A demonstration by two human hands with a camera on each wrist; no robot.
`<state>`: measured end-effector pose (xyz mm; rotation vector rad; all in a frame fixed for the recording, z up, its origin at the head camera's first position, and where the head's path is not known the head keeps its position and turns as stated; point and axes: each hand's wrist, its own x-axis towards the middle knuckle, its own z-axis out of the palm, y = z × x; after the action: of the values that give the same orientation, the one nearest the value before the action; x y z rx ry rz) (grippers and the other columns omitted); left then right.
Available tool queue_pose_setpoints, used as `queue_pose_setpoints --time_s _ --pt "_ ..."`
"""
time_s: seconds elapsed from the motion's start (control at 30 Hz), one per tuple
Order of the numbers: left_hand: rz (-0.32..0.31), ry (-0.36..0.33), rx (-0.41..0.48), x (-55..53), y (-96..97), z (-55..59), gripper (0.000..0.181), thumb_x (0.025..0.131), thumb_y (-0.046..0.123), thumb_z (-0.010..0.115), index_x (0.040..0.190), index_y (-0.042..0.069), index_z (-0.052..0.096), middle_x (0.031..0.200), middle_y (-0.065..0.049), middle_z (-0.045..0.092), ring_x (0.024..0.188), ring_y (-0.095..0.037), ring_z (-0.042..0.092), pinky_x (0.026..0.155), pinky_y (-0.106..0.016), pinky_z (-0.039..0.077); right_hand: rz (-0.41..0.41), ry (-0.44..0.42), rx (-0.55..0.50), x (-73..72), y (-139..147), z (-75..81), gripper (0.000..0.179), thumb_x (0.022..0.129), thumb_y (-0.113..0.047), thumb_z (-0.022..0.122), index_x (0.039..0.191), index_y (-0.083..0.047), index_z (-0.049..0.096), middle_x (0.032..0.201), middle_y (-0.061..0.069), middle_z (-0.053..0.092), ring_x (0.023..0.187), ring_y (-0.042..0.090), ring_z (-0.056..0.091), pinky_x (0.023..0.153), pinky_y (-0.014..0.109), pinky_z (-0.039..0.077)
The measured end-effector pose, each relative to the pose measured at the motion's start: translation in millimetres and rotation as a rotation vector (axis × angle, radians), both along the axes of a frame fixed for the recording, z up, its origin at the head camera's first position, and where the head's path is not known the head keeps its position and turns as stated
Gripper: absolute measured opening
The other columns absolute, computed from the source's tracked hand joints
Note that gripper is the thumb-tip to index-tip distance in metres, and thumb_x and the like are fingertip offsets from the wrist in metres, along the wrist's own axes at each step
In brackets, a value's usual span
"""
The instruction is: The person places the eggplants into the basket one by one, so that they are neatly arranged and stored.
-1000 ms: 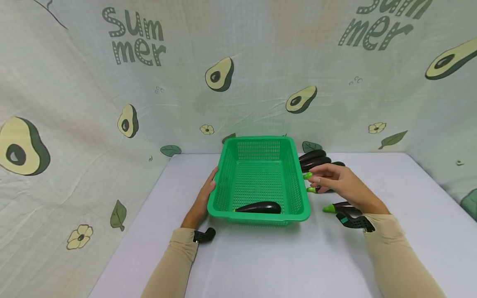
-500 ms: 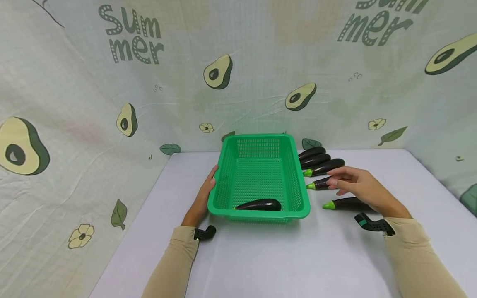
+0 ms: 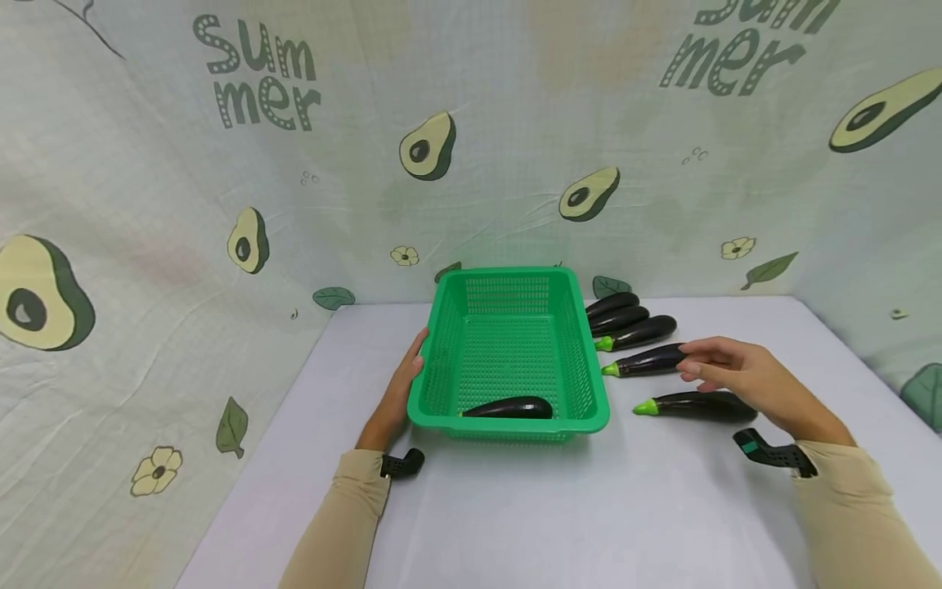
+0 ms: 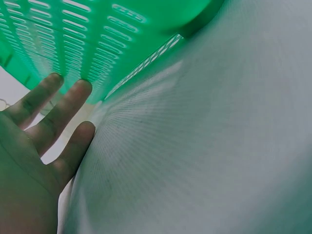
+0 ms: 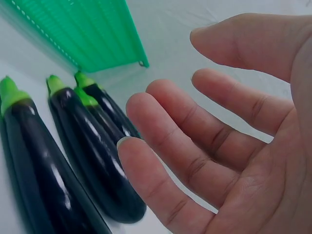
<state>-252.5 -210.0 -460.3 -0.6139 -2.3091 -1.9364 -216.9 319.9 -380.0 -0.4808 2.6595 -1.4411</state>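
Observation:
A green plastic basket (image 3: 508, 343) stands mid-table with one dark eggplant (image 3: 515, 407) lying across its near end. My left hand (image 3: 397, 393) rests along the basket's left side; the left wrist view shows its fingers (image 4: 73, 105) fairly straight by the slotted wall. To the right, my right hand (image 3: 761, 383) hovers with loosely bent fingers and nothing in them. It overlaps the blunt end of an eggplant (image 3: 651, 361) in the head view, and another eggplant (image 3: 699, 406) lies just below it. In the right wrist view, several eggplants (image 5: 92, 151) lie beside the fingertips.
More green-stemmed eggplants (image 3: 639, 333) lie in a row right of the basket, the far ones close against it. A white cloth covers the table (image 3: 530, 515). Behind hangs a fabric backdrop (image 3: 508, 221) printed with avocados.
My right hand has moved right, away from the basket, uncovering the eggplants it overlapped before. The left hand, the basket and the eggplants stay in place.

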Motion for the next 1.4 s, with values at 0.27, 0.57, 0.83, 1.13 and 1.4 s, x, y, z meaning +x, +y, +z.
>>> queue_pose_setpoints --time_s 0.27,0.57,0.83,1.13,1.4 --pt "-0.010 -0.014 -0.007 -2.8 -0.2 -4.0 0.052 0.110 0.036 0.025 0.162 0.032 0.017 0.165 0.008 0.015 0.150 -0.016 0.010 0.117 -0.052 0.008 -0.100 -0.027 0.025 6.6 25 -5.5 0.044 0.102 -0.033 0.060 0.139 -0.011 0.054 0.120 0.012 0.069 0.102 0.023 0.068 0.083 0.021 0.050" --pt "-0.034 -0.072 0.002 3.8 -1.4 7.5 0.054 0.111 0.029 0.023 0.163 0.022 0.011 0.167 -0.001 0.008 0.152 -0.023 0.004 0.117 -0.056 0.005 -0.080 0.021 -0.009 2.3 46 -25.6 0.040 0.103 -0.024 0.060 0.138 -0.006 0.054 0.122 0.007 0.070 0.104 0.015 0.066 0.084 0.017 0.048" --pt "-0.012 -0.034 -0.001 0.4 -3.6 -1.2 0.053 0.109 0.037 0.024 0.161 0.034 0.016 0.165 0.009 0.013 0.150 -0.017 0.008 0.117 -0.055 0.006 -0.142 -0.001 0.044 4.5 52 -37.6 0.049 0.101 -0.034 0.062 0.139 -0.004 0.055 0.127 0.005 0.067 0.107 -0.001 0.060 0.085 0.012 0.041" --pt "-0.019 -0.044 0.000 0.2 -6.5 2.8 0.054 0.110 0.031 0.022 0.163 0.026 0.013 0.167 0.002 0.010 0.151 -0.021 0.007 0.117 -0.054 0.006 -0.146 0.019 0.022 3.0 52 -47.6 0.050 0.100 -0.033 0.065 0.137 -0.001 0.057 0.128 0.012 0.066 0.105 -0.003 0.061 0.084 0.012 0.043" --pt "-0.027 -0.016 -0.006 0.5 -4.5 -0.9 0.054 0.109 0.039 0.023 0.162 0.032 0.015 0.166 0.006 0.011 0.151 -0.020 0.006 0.116 -0.058 0.004 -0.175 0.002 0.093 8.7 51 -44.1 0.047 0.099 -0.040 0.064 0.136 -0.009 0.060 0.133 0.016 0.062 0.107 -0.004 0.056 0.085 0.014 0.042"
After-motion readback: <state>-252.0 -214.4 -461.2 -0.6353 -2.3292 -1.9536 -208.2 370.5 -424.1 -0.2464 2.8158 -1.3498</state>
